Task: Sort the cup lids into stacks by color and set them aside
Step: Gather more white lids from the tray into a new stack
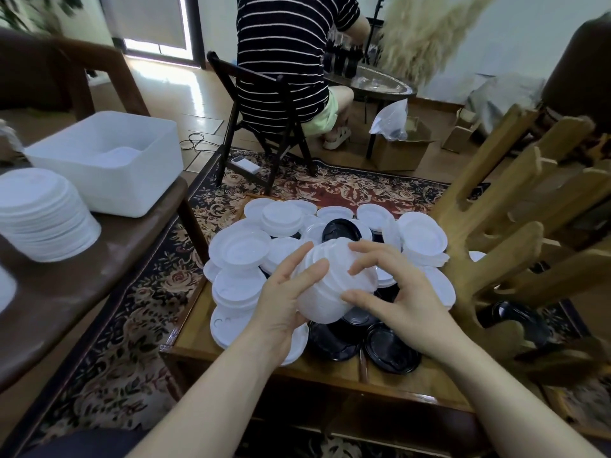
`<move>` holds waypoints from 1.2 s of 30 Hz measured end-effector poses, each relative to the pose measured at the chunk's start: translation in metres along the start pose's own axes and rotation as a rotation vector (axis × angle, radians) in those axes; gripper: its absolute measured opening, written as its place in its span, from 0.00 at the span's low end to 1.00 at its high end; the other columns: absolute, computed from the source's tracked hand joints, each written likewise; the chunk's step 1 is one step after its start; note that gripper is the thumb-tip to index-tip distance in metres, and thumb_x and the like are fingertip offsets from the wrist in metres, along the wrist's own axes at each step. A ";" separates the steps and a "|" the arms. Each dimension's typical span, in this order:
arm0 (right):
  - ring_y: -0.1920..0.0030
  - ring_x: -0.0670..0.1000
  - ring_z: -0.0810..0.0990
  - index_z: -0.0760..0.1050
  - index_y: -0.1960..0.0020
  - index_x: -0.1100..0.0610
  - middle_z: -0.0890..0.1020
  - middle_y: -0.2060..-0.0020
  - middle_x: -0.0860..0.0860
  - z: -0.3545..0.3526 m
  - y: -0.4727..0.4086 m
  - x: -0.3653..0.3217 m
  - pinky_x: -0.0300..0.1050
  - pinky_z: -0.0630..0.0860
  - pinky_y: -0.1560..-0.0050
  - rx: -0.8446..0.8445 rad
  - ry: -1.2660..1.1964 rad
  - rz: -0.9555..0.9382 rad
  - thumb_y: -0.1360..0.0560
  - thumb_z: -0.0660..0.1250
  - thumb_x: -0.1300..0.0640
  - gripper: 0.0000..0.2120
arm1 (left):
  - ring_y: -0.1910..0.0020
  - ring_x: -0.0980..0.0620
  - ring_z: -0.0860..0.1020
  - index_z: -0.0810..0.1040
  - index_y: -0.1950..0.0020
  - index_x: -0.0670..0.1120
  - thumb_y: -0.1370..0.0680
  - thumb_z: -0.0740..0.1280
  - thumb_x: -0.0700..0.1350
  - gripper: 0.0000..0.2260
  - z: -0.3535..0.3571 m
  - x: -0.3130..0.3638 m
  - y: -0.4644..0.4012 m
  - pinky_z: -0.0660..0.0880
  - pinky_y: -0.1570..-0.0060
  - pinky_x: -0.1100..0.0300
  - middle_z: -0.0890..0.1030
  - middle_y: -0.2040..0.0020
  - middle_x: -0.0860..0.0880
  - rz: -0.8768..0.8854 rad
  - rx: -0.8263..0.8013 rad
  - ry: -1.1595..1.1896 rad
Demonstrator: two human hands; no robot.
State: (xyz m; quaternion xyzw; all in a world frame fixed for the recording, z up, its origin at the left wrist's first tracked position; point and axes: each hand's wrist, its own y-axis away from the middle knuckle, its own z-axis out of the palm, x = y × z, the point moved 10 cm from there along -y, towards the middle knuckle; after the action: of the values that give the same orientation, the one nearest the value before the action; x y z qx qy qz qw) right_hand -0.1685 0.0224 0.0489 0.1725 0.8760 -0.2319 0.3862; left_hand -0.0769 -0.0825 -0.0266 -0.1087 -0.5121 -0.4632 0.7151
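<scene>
A small stack of white cup lids (330, 285) is held sideways above the low wooden table (231, 355). My left hand (284, 302) grips it from the left, and my right hand (393, 292) grips it from the right with curled fingers. Below lies a loose heap of white lids (241, 249) mixed with black lids (390, 348). One black lid (340, 230) shows at the heap's far side. A tall stack of white lids (43, 216) stands on the brown bench at the left.
A white plastic bin (109, 160) sits on the brown bench (82, 285) at the left. A wooden rack (515, 226) rises at the table's right. A person in a striped shirt (291, 51) sits on a dark chair beyond. Patterned rug (139, 312) covers the floor.
</scene>
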 end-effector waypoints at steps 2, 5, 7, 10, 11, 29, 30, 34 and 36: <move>0.28 0.38 0.64 0.76 0.51 0.41 0.70 0.31 0.38 0.006 -0.002 0.003 0.44 0.64 0.30 -0.059 -0.096 0.055 0.31 0.74 0.48 0.11 | 0.40 0.51 0.81 0.79 0.36 0.60 0.38 0.75 0.55 0.30 -0.001 -0.001 0.000 0.80 0.49 0.54 0.82 0.38 0.53 -0.009 -0.010 0.000; 0.25 0.37 0.58 0.76 0.51 0.41 0.66 0.27 0.38 0.009 -0.002 0.008 0.48 0.62 0.29 -0.134 -0.173 0.102 0.29 0.75 0.51 0.11 | 0.40 0.51 0.81 0.79 0.36 0.60 0.39 0.75 0.55 0.30 0.000 0.000 -0.001 0.79 0.49 0.54 0.82 0.38 0.53 -0.007 -0.030 -0.020; 0.25 0.36 0.57 0.76 0.51 0.41 0.66 0.26 0.39 0.007 -0.001 0.012 0.48 0.63 0.29 -0.159 -0.168 0.114 0.28 0.76 0.54 0.13 | 0.39 0.51 0.80 0.79 0.36 0.60 0.38 0.75 0.55 0.29 0.002 0.001 0.000 0.79 0.50 0.54 0.82 0.38 0.53 -0.006 -0.038 -0.027; 0.27 0.38 0.62 0.75 0.48 0.42 0.69 0.29 0.38 0.003 -0.001 0.013 0.46 0.64 0.33 -0.147 -0.138 0.114 0.31 0.76 0.52 0.15 | 0.39 0.51 0.80 0.80 0.37 0.60 0.36 0.73 0.56 0.26 0.004 0.001 0.001 0.79 0.50 0.54 0.83 0.39 0.55 -0.007 -0.042 -0.025; 0.27 0.39 0.64 0.75 0.47 0.43 0.70 0.31 0.37 0.002 -0.002 0.012 0.46 0.65 0.34 -0.141 -0.135 0.111 0.32 0.76 0.50 0.16 | 0.39 0.51 0.80 0.80 0.37 0.59 0.35 0.72 0.56 0.25 0.004 0.001 0.001 0.79 0.51 0.54 0.83 0.39 0.55 -0.005 -0.041 -0.028; 0.29 0.47 0.68 0.71 0.35 0.44 0.72 0.34 0.40 0.001 -0.003 0.004 0.49 0.73 0.38 -0.177 -0.085 0.024 0.31 0.76 0.51 0.26 | 0.39 0.53 0.79 0.80 0.40 0.59 0.17 0.61 0.50 0.11 0.008 0.007 0.002 0.81 0.54 0.57 0.82 0.39 0.56 0.061 -0.055 -0.069; 0.29 0.46 0.67 0.71 0.35 0.44 0.71 0.34 0.40 0.002 -0.002 0.004 0.48 0.73 0.38 -0.200 -0.066 0.022 0.30 0.77 0.54 0.27 | 0.39 0.53 0.79 0.80 0.40 0.59 0.17 0.61 0.50 0.11 0.008 0.006 0.002 0.81 0.53 0.56 0.82 0.39 0.56 0.055 -0.056 -0.077; 0.28 0.45 0.66 0.68 0.31 0.44 0.70 0.32 0.39 0.003 -0.001 0.006 0.47 0.74 0.37 -0.234 -0.039 0.035 0.30 0.77 0.59 0.31 | 0.38 0.53 0.79 0.80 0.42 0.60 0.17 0.60 0.50 0.10 0.009 0.003 0.003 0.81 0.54 0.56 0.82 0.39 0.56 0.034 -0.057 -0.091; 0.28 0.45 0.66 0.68 0.31 0.43 0.70 0.32 0.39 0.004 -0.001 0.007 0.46 0.74 0.38 -0.223 -0.048 0.040 0.30 0.77 0.59 0.33 | 0.38 0.53 0.79 0.81 0.41 0.60 0.17 0.61 0.51 0.10 0.010 0.002 0.003 0.81 0.53 0.56 0.82 0.39 0.57 0.025 -0.063 -0.088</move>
State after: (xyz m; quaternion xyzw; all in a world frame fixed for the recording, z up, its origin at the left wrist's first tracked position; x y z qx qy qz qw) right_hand -0.1717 0.0206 0.0414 0.1401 0.8833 -0.1293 0.4284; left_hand -0.0811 -0.0757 -0.0192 -0.1576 -0.5268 -0.4649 0.6939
